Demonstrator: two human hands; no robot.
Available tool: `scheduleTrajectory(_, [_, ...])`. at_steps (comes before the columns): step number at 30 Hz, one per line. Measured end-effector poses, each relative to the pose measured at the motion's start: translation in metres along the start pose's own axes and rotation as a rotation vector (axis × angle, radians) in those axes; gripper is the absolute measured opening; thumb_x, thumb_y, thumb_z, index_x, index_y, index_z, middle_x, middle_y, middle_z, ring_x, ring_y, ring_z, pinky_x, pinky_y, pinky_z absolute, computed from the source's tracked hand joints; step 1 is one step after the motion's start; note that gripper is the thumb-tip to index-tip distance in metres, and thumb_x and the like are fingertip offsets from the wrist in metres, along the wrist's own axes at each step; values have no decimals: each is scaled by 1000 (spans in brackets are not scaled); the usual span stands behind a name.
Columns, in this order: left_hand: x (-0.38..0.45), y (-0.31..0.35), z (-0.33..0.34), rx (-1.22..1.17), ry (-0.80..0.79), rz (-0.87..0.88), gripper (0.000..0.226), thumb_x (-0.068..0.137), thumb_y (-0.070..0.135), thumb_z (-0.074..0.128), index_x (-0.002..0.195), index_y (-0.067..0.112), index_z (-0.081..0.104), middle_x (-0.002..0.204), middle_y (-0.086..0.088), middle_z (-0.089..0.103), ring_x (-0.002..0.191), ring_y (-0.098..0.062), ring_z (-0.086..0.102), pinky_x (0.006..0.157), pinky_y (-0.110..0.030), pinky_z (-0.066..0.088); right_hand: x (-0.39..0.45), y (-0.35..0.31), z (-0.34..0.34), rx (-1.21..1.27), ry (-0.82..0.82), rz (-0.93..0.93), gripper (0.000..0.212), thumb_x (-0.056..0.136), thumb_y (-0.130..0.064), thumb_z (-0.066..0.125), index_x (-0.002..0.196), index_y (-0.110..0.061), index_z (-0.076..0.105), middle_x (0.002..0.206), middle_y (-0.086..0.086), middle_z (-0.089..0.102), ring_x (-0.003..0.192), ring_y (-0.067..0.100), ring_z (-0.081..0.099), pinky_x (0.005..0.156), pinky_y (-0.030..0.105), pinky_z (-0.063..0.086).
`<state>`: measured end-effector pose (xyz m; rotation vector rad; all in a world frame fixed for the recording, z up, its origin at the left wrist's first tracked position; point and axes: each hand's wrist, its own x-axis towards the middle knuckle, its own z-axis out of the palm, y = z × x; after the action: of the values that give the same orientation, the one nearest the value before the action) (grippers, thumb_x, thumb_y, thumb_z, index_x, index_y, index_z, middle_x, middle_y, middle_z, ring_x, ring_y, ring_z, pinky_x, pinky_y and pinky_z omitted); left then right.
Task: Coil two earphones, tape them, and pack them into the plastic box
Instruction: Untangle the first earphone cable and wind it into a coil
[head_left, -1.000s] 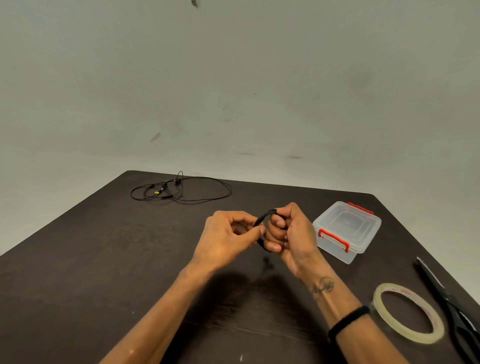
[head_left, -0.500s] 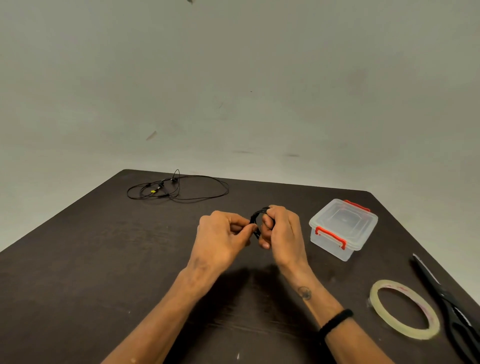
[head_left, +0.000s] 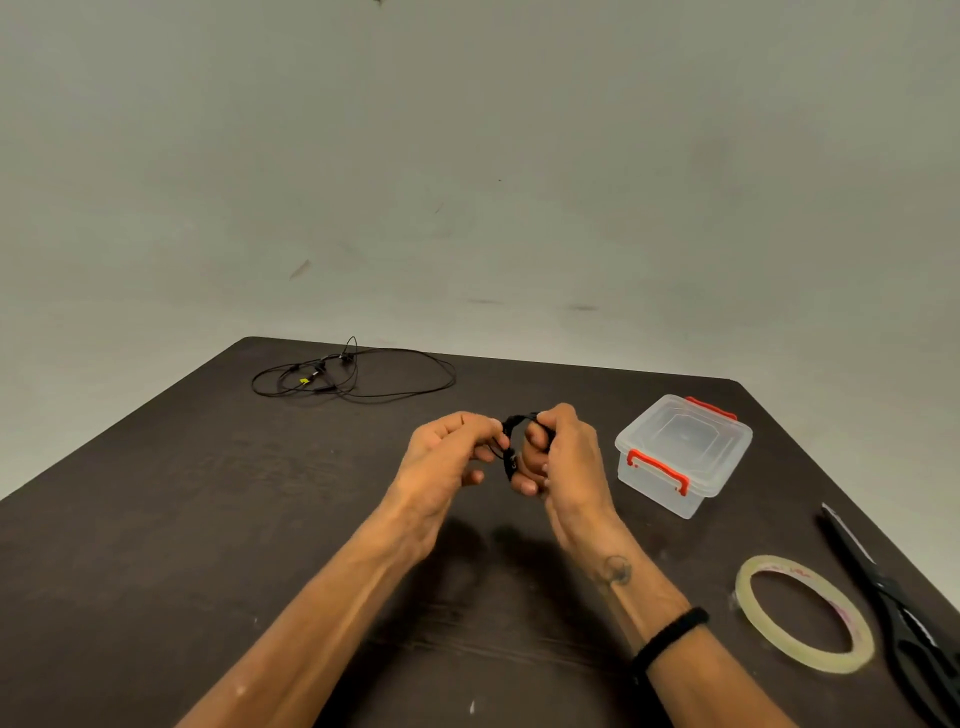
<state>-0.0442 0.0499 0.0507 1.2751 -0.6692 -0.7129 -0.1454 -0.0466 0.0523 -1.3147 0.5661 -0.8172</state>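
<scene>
A person's two bare hands met above the middle of a dark table (head_left: 156, 545), seen from a head cam. The right hand (head_left: 563, 462) had its fingers curled round a small black coil (head_left: 511, 447) of earphone cord, w/ the thumb on top of the loop. The left hand (head_left: 447, 457) pinched the coil's near-left edge btwn thumb and fingertips, the other fingers loosely curled under. So both hands were closed on the same coil, held clear of the table.

The 2nd earphone (head_left: 353, 374) lay loose and uncoiled, well beyond the left fingertips, near the far-left corner. The box (head_left: 683, 452), clear w/ red latches and its lid on, sat just right of the right knuckles. The tape (head_left: 802, 613) lay flat, right of the right wrist; black scissors (head_left: 893, 597) lay just beyond it by the table edge.

Judgement: the cord looked light, thin and springy, so a coil would likely pop open if the pinch eased. Best hold seemed to be across all the loops at one spot, leaving the opposite side bare for tape. Buds and plug were too small to make out in the coil; prob. fragile at the joints, so no hard tugging there.
</scene>
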Motion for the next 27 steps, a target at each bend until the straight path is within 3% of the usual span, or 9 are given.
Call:
scheduleTrajectory(4, [1, -2, -1, 29, 17, 55, 13, 100, 24, 67, 96, 14, 72, 71, 3, 68, 64, -7, 51, 61, -23, 39, 6, -2, -5, 384, -82, 241, 36, 98, -17, 38, 62, -18, 39, 48, -3, 21, 39, 10, 16, 41, 25, 24])
scheduleTrajectory(6, [1, -6, 0, 198, 46, 167, 13, 100, 26, 68, 95, 15, 72, 62, 8, 64, 57, -4, 51, 58, -21, 40, 7, -1, -8, 435, -108, 250, 35, 98, -17, 39, 62, -17, 40, 47, -3, 22, 39, 10, 18, 42, 26, 27])
scheduleTrajectory(8, [-2, -9, 5, 304, 59, 306, 11, 100, 26, 68, 96, 17, 72, 63, 3, 70, 58, -9, 64, 62, -23, 52, 6, 0, -6, 384, -135, 219, 35, 99, -18, 39, 64, -16, 41, 49, 0, 24, 41, 12, 22, 45, 28, 30])
scheduleTrajectory(10, [-5, -8, 10, 188, 94, 351, 11, 100, 24, 68, 101, 13, 72, 73, -7, 77, 68, -19, 75, 70, -31, 62, 3, 0, -1, 361, -171, 164, 36, 101, -18, 39, 65, -15, 42, 51, 3, 28, 43, 12, 24, 47, 28, 32])
scheduleTrajectory(15, [4, -8, -1, -238, 226, 65, 16, 99, 22, 69, 103, 8, 72, 91, -8, 81, 81, -13, 75, 78, -26, 59, -2, 12, 10, 472, -252, 156, 37, 105, -23, 36, 71, -16, 47, 58, 2, 32, 50, 14, 29, 62, 32, 45])
scheduleTrajectory(17, [7, -11, -4, -160, 236, 95, 15, 98, 23, 70, 102, 8, 72, 89, -7, 81, 79, -14, 75, 76, -26, 59, -1, 17, 13, 488, -235, 182, 35, 105, -21, 37, 73, -15, 49, 61, 3, 37, 53, 15, 34, 67, 33, 47])
scheduleTrajectory(21, [11, -17, -9, 210, 274, 312, 10, 100, 23, 69, 101, 14, 71, 82, -4, 80, 76, -16, 77, 69, -30, 61, 0, 17, 14, 507, -226, 212, 33, 105, -17, 41, 75, -14, 53, 67, 4, 48, 60, 16, 45, 68, 34, 54])
scheduleTrajectory(23, [15, -19, -15, 257, 292, 350, 9, 100, 26, 69, 99, 17, 71, 79, -3, 78, 74, -18, 75, 73, -36, 62, -1, 14, 14, 537, -224, 241, 34, 104, -18, 41, 72, -15, 51, 66, 5, 49, 59, 16, 45, 64, 32, 52])
scheduleTrajectory(27, [11, -18, -7, 189, 225, 312, 10, 101, 20, 67, 100, 10, 70, 70, -1, 73, 66, -10, 68, 67, -25, 57, -3, 16, 16, 423, -96, 186, 38, 102, -18, 39, 65, -17, 45, 60, 5, 38, 51, 17, 35, 48, 30, 38])
